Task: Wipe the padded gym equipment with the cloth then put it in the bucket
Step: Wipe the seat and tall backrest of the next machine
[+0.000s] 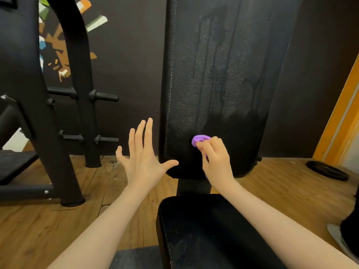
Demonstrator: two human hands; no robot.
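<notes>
A black padded backrest point(217, 74) of a gym bench stands upright in front of me, streaked with wet marks down its middle. My right hand point(215, 158) grips a bunched purple cloth point(200, 139) and presses it against the lower part of the backrest. My left hand point(142, 152) hovers with fingers spread just left of the pad's lower edge, its thumb near the pad. The black padded seat point(204, 230) lies below, between my forearms. No bucket is in view.
A black steel rack frame point(58, 113) with weight pegs stands at the left on the wooden floor point(58, 220). A black weight plate point(327, 169) lies on the floor at the right beside an orange wall edge point(342, 123). A person's shoe point(338, 239) shows at far right.
</notes>
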